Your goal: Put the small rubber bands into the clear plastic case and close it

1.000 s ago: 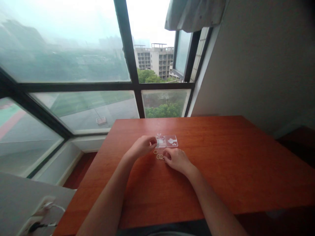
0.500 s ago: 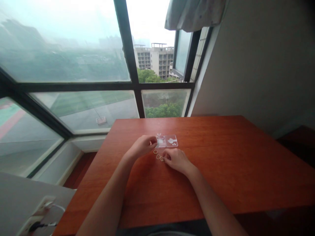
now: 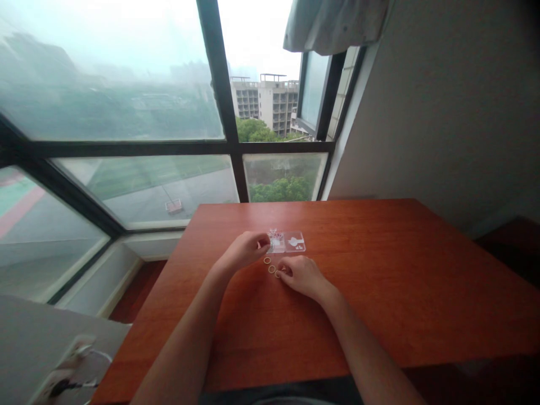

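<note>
A small clear plastic box (image 3: 277, 247) lies open on the table, its lid (image 3: 294, 242) folded out to the right with a white print on it. Tiny reddish and clear pieces show in the box. My left hand (image 3: 248, 247) is closed at the box's left side, thumb and fingers pinched on its edge. Just in front of the box lie pale yellow rings: one ring (image 3: 267, 260) nearest the box, another ring (image 3: 272, 269) below it. My right hand (image 3: 301, 274) is closed, its fingertips pinching at a further pale ring (image 3: 277, 274), which the fingers partly cover.
The reddish-brown wooden table (image 3: 379, 281) extends widely to the right. Dark-framed windows (image 3: 139, 149) stand behind and to the left. A grey wall (image 3: 434, 112) rises at the right. A socket with plugged-in cables (image 3: 76, 365) is at the lower left.
Beside the right fingertips, the pale rings have shifted slightly and less of them shows. The left hand and the box look still.
</note>
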{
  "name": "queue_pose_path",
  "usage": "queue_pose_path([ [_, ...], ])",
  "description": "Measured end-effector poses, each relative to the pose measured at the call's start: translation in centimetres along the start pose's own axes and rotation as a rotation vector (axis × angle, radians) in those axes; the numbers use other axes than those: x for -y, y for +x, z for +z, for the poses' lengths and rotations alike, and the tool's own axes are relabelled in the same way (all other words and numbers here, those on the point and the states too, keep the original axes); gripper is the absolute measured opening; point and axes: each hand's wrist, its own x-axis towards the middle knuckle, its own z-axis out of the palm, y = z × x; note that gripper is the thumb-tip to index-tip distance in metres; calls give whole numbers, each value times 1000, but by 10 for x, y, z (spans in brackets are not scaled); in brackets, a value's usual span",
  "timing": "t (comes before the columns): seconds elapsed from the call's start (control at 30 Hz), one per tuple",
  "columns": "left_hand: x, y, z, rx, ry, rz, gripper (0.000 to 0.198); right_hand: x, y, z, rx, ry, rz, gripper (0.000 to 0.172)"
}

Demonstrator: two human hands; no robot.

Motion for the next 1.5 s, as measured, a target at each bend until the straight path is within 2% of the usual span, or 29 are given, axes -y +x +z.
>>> queue_pose_path([
  [0.17,0,1,0,-5,-12,-2,18,-2,2,3,-63,24,38,13],
  [0.43,-19,3,10,66,-183,60,16,-10,8,-1,-326,194,135,18],
  [0.6,-24,6,20,67,-205,89,13,-12,9,-2,-371,226,139,21],
  [0.7,-21,8,21,16,-165,86,13,-13,9,-2,-386,212,150,22],
  [0.8,-17,9,21,-94,-71,71,12,-15,9,-3,-361,173,190,21],
  [0.93,-15,7,22,-192,99,10,11,-13,7,-2,-215,110,171,17],
  [1.03,-14,6,23,-205,162,-39,14,-10,5,0,-112,54,144,15],
  [1.2,-12,6,17,-227,139,-35,13,-7,5,2,-63,-36,179,13],
  [1.5,-13,9,16,-165,-22,72,12,-7,5,2,-102,-44,186,14],
])
